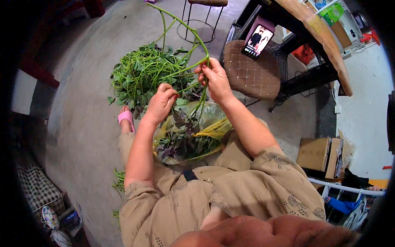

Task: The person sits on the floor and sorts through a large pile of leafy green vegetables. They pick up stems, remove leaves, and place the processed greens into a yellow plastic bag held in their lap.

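Note:
My right hand (213, 77) grips a long green leafy vine (185, 26) whose bare stem arches up and to the left; several leaf stalks hang below the fingers. My left hand (163, 100), lower and to the left, pinches a thin stalk between thumb and forefinger. Beyond the hands a large heap of green stems and leaves (145, 69) lies on the concrete floor. Beneath them, between my legs, a yellowish translucent plastic bag (213, 128) stands open with dark green and purplish leaves (185, 143) inside.
A brown cushioned stool (251, 72) at the right bears a lit phone (258, 40), beside a wooden-topped table (324, 34). Another stool (208, 2) stands at the top. Cardboard boxes (313, 154) are at the right. Small stem bits (118, 179) lie left of me, near my pink slipper (126, 116).

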`<state>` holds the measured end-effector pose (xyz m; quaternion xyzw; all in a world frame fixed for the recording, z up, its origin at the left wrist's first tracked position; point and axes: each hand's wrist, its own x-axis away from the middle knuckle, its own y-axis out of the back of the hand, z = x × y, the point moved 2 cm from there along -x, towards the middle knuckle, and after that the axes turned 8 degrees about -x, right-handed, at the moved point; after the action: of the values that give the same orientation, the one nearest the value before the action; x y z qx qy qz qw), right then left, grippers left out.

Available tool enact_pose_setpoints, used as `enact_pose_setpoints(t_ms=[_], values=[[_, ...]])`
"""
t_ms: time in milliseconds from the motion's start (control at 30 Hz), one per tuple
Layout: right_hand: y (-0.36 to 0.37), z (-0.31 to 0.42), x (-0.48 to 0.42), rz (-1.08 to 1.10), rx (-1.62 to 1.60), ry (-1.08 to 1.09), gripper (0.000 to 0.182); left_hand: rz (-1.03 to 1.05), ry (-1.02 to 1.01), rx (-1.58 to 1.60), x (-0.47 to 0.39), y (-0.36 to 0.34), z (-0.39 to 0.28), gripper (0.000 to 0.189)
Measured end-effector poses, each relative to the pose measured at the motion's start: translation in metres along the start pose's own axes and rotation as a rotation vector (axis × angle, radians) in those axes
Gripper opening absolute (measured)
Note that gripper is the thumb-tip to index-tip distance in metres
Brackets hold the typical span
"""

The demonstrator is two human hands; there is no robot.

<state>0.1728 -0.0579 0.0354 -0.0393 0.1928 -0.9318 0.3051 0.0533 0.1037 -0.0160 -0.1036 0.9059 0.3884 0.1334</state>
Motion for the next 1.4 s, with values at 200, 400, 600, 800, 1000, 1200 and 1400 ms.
enact_pose_setpoints(t_ms=[200, 400, 600, 800, 1000, 1200, 1400], values=[[-0.001, -0.006, -0.001, -0.031, -0.027, -0.009, 0.009, 0.04, 0.047, 0.033, 0.005, 0.002, 0.0, 0.013], [-0.013, -0.015, 0.006, -0.017, 0.045, 0.043, 0.008, -0.117, 0.28, 0.091, 0.005, -0.022, 0.018, 0.02], [-0.014, -0.03, 0.007, -0.012, 0.132, 0.056, 0.008, -0.057, 0.338, -0.331, 0.006, -0.033, 0.007, 0.021], [-0.015, -0.017, 0.006, -0.056, 0.352, 0.182, 0.014, 0.182, 0.598, -0.48, 0.017, -0.036, 0.06, 0.026], [0.007, 0.014, -0.006, -0.066, -0.078, 0.17, 0.011, 0.072, 0.529, 0.03, 0.012, -0.014, 0.063, 0.027], [0.003, 0.002, -0.008, -0.078, -0.072, 0.094, 0.014, 0.103, 0.267, 0.334, -0.001, -0.013, 0.013, 0.026], [-0.003, -0.01, -0.006, 0.0, 0.02, 0.069, 0.021, 0.206, 0.165, 0.363, -0.005, -0.014, -0.022, 0.025]])
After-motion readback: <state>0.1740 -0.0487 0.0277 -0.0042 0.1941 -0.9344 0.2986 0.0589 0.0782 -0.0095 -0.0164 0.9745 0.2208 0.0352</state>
